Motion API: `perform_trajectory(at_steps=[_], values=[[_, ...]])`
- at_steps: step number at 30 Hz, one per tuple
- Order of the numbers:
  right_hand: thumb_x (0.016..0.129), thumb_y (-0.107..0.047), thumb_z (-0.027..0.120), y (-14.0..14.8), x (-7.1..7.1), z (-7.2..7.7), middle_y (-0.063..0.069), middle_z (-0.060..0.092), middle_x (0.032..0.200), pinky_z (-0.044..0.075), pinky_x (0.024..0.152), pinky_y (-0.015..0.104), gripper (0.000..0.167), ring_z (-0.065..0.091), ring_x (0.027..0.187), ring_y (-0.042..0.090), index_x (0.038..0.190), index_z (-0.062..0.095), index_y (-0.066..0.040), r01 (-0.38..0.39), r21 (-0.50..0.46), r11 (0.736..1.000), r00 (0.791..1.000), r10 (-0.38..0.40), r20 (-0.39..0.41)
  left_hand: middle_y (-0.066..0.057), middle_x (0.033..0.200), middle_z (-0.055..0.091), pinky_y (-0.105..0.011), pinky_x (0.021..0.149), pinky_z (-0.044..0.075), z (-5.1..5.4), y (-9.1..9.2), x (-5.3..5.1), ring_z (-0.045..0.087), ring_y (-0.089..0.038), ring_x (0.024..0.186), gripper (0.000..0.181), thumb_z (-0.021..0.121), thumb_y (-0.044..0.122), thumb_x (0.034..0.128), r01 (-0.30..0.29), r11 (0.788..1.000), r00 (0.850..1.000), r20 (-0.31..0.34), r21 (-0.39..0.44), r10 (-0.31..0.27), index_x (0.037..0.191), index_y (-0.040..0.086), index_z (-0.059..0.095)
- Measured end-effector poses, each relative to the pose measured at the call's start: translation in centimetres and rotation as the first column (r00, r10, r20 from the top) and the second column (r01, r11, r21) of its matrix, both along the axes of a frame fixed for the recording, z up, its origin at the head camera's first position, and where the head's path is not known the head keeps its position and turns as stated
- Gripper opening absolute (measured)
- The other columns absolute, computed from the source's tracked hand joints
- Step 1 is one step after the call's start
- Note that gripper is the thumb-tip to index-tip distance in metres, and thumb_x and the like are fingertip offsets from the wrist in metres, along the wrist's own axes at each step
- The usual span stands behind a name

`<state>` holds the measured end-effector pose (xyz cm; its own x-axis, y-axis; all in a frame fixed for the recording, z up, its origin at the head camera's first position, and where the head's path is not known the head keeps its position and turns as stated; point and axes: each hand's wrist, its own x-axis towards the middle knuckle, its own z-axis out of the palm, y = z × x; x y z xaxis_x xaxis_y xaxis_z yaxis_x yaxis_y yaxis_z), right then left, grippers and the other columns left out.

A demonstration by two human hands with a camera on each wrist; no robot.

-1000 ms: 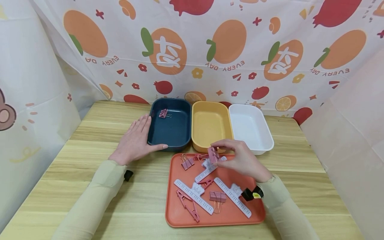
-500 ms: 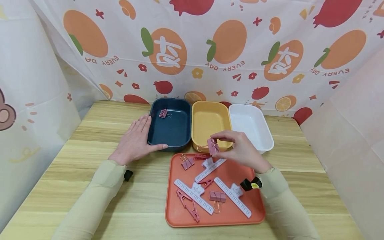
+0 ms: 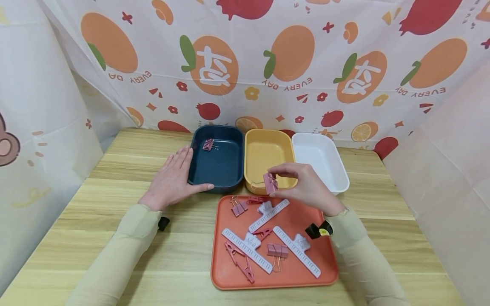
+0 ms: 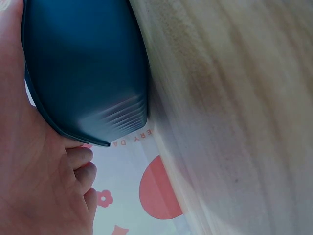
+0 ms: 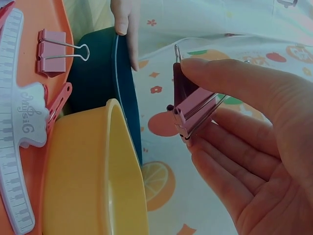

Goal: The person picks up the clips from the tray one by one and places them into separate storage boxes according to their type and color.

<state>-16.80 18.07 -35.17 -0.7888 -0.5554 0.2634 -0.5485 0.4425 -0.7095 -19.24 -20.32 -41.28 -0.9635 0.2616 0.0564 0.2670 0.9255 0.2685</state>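
Note:
Between thumb and fingers, my right hand (image 3: 306,187) pinches a pink binder clip (image 3: 270,183), held up over the front edge of the yellow bin (image 3: 249,187). The right wrist view shows this binder clip (image 5: 195,110) close up, its wire handles standing out. My left hand (image 3: 170,180) rests against the left side of the dark blue bin (image 3: 218,187), fingers straight and thumb along its front rim. Inside that bin lies another pink binder clip (image 3: 208,144). In the left wrist view, the palm (image 4: 34,166) touches the blue bin (image 4: 88,73).
An orange tray (image 3: 306,278) in front holds pink binder clips (image 3: 277,250), red pegs (image 3: 239,261) and several white ruler-shaped clips (image 3: 296,250). A white bin (image 3: 321,161) stands right of the yellow one. Behind the bins hangs a fruit-printed cloth (image 3: 252,55).
My right hand has lifted the binder clip up and away from the tray, to the front of the yellow bin. The left hand has stayed still on the blue bin.

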Motion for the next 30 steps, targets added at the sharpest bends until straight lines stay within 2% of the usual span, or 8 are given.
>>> perform_trajectory(at_steps=[10, 18, 25, 30], values=[[0.08, -0.024, 0.09, -0.7, -0.4, 0.4, -0.009, 0.069, 0.118, 0.054, 0.097, 0.036, 0.052, 0.065, 0.111, 0.015, 0.127, 0.072, -0.011, -0.007, 0.01, 1.0, 1.0, 0.007, -0.003, -0.025, 0.166, 0.01, -0.057, 0.122, 0.006, 0.0, 0.0, 0.1, 0.008, -0.042, 0.152, 0.134, 0.052, 0.091, 0.0757, 0.0, 1.0, 1.0, 0.002, 0.0, 0.0, 0.162, -0.001, 0.006], [0.078, -0.022, 0.092, -1.2, -1.3, 0.5, -0.01, 0.069, 0.115, 0.054, 0.097, 0.047, 0.052, 0.065, 0.108, 0.013, 0.126, 0.072, -0.015, -0.012, -0.007, 1.0, 1.0, 0.012, 0.0, -0.024, 0.167, 0.009, -0.057, 0.122, 0.006, 0.0, 0.0, 0.1, 0.008, -0.042, 0.152, 0.134, 0.052, 0.091, 0.0758, 0.0, 1.0, 1.0, 0.0, 0.004, 0.0, 0.162, 0.0, 0.005], [0.081, -0.024, 0.09, -2.0, -1.9, 0.9, -0.008, 0.068, 0.117, 0.055, 0.096, 0.036, 0.051, 0.064, 0.111, 0.015, 0.128, 0.072, -0.014, -0.008, 0.007, 1.0, 1.0, 0.008, 0.017, -0.023, 0.167, 0.008, -0.056, 0.122, 0.005, 0.0, 0.0, 0.0, 0.007, -0.041, 0.153, 0.134, 0.05, 0.092, 0.0753, -0.001, 1.0, 1.0, 0.001, -0.005, 0.001, 0.162, 0.0, 0.006], [0.08, -0.021, 0.09, -2.6, -2.3, 0.9, -0.003, 0.068, 0.118, 0.055, 0.096, 0.037, 0.054, 0.064, 0.112, 0.023, 0.129, 0.071, -0.012, 0.004, -0.024, 1.0, 0.999, -0.003, 0.048, -0.023, 0.167, 0.007, -0.056, 0.122, 0.004, -0.1, 0.0, 0.0, 0.007, -0.041, 0.153, 0.134, 0.05, 0.092, 0.0754, 0.0, 1.0, 1.0, 0.0, -0.007, 0.0, 0.162, -0.001, 0.007]])
